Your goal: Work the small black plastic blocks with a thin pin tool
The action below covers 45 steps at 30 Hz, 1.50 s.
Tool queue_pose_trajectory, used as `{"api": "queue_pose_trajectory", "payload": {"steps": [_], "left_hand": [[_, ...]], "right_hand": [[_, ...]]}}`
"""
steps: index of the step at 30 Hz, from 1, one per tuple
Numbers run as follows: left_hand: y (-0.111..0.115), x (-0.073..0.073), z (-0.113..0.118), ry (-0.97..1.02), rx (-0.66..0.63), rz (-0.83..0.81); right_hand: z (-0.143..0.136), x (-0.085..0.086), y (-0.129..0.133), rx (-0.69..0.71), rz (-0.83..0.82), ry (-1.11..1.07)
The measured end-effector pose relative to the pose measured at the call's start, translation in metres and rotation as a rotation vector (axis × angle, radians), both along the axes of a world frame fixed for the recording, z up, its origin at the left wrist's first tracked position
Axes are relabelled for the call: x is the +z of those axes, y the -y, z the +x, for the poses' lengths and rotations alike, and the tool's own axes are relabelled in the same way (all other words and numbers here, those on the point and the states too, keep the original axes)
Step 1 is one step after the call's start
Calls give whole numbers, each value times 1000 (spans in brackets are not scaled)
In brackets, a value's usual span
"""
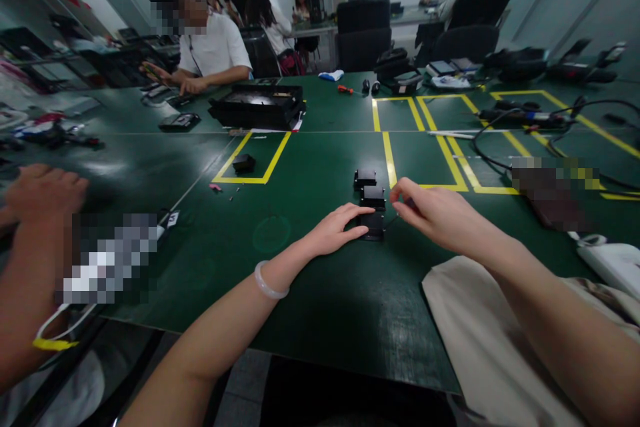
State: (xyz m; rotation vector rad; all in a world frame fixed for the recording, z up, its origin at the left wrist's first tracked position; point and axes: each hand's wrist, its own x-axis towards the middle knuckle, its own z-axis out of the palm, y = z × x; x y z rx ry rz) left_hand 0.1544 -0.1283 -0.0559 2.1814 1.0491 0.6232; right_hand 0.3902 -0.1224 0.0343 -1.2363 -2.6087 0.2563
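- Head view: front black block (376, 223) on bench (350, 300); middle black block (373, 197), rear black block (365, 178) beyond it.
- Left hand (333, 230): fingers parted across front block, likely steadying it.
- Right hand (435, 210), right of block: fingers pinched on thin dark rod (393, 220), apparently for side access.

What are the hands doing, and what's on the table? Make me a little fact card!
left hand: open, touching the nearest small black part
right hand: fingers pinched, seemingly on something thin and dark
small black parts: three in a line
bracelet: pale, left wrist
table: green, with yellow tape
cloth: beige, by the right arm
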Motion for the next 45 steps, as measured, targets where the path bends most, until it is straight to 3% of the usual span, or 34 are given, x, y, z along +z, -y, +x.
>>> {"api": "queue_pose_trajectory", "payload": {"steps": [29,45], "left_hand": [[0,0,1,0,11,9],[0,2,0,12,-5,-16]], "right_hand": [[-1,1,1,-28,38,21],[2,3,0,7,-50,11]]}}
